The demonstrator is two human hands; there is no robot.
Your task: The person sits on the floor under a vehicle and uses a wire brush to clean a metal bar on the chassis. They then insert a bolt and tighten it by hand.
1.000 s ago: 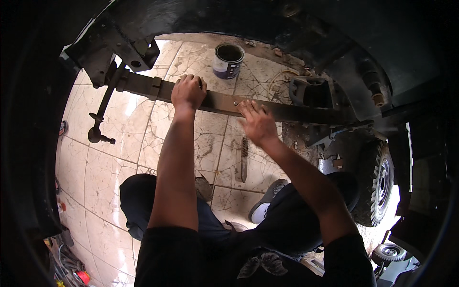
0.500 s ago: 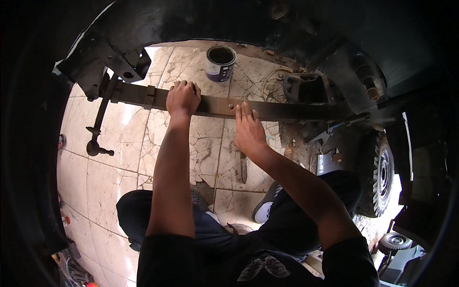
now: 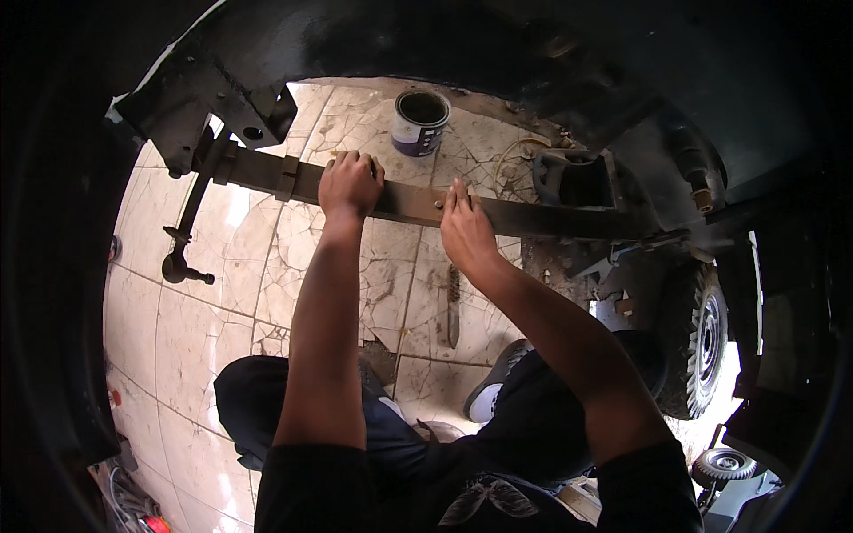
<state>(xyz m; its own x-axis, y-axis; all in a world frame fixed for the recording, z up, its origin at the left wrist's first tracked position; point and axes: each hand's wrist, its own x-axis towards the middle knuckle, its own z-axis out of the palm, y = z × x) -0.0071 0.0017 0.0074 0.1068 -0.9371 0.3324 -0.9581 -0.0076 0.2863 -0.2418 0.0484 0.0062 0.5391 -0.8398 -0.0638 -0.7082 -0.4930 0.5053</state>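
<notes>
A long, dark leaf spring (image 3: 409, 202) runs across in front of me beneath the vehicle's body. My left hand (image 3: 352, 184) is wrapped over it from above, fingers curled around the far edge. Farther right, my right hand (image 3: 466, 233) lies against the near side with its fingers stretched across the top. A small bolt head (image 3: 438, 204) sticks up just left of those fingers. Toward the left end, a metal clip (image 3: 287, 178) encircles the spring. Beyond it hangs a dark rod (image 3: 185, 218) with a ball joint (image 3: 176, 268) at its lower end.
An open paint can (image 3: 418, 139) stands on the cracked tile floor behind the spring. A bracket (image 3: 251, 133) juts down at upper left. On the floor between my feet and the spring lies a narrow flat tool (image 3: 453, 311). A wheel (image 3: 706, 329) is at the right.
My right fingers reach slightly farther over the spring, close beside the bolt head. My left hand keeps its grip. The whole view has shifted a little.
</notes>
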